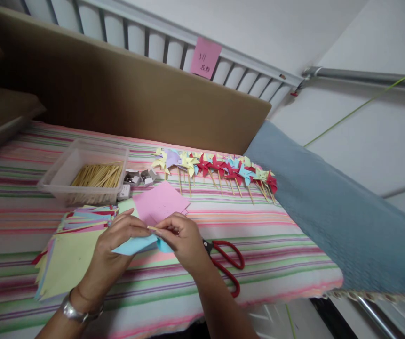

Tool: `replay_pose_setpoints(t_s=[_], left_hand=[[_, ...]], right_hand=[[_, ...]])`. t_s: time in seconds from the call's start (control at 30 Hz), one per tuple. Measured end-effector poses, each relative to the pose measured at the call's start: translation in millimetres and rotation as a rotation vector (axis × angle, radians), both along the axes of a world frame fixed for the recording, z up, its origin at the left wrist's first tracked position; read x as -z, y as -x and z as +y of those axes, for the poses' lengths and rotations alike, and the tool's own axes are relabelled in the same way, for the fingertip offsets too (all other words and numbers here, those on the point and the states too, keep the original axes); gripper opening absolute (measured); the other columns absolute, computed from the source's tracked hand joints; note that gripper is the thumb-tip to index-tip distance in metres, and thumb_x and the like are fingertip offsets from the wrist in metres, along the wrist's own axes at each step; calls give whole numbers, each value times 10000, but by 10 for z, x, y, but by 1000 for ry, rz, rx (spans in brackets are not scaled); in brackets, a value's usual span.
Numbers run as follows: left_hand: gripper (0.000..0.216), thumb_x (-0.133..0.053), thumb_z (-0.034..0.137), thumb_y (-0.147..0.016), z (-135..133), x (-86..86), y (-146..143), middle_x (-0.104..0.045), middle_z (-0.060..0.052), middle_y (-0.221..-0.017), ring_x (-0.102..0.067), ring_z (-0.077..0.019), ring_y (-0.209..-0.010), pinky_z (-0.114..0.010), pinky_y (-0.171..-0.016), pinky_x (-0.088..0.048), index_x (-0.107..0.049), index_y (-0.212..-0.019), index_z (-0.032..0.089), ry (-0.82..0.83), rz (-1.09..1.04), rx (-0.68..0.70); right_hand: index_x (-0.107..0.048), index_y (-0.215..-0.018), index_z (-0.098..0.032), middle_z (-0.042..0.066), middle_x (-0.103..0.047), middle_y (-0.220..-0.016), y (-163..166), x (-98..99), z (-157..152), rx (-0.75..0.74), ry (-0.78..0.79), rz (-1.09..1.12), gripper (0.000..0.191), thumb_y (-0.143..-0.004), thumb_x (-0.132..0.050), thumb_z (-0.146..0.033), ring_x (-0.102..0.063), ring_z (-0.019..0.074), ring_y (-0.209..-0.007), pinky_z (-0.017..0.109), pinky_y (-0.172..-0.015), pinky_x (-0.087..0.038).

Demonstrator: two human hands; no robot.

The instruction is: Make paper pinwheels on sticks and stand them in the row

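Note:
Sheets of light blue paper (135, 245), partly curled, are held between my hands over the table. My left hand (119, 234) is closed on the flat side of the paper. In the fingers of my right hand (181, 235) is a thin wooden stick (153, 228), its end showing against the paper's upper edge; most of it is hidden by the hand. A curled blue flap lies just under my right fingertips. Beneath both hands rest pink paper squares (160, 202). Red-handled scissors (228, 259) lie beside my right wrist, their blades covered.
A clear plastic box (82, 188) holds many wooden sticks (98, 175). Small boxes of metal pieces (131, 177) stand next to it. Stacked coloured paper (75, 259) is at left. Finished paper pinwheels (218, 165) line the back, before a brown board (135, 94).

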State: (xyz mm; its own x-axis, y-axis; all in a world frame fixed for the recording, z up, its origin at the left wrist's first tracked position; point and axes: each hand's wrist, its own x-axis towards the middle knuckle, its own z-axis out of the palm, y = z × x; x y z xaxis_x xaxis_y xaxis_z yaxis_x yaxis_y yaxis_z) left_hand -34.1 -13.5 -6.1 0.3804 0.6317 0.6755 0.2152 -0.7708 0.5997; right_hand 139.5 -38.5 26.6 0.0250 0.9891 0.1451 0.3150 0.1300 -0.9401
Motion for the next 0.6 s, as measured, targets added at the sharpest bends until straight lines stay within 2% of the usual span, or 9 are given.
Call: replay_pose_setpoints(t_s=[0.6], left_hand=[[218, -618, 91, -759, 11, 49, 0, -646, 7, -859, -598, -155, -843, -473, -1005, -352, -630, -899, 258, 47, -10, -26]], right_hand=[[-697, -697, -159, -9, -583, -680, 20, -12, -5, -2, -9, -12, 36, -724, -710, -180, -545, 99, -626, 192, -561, -403]])
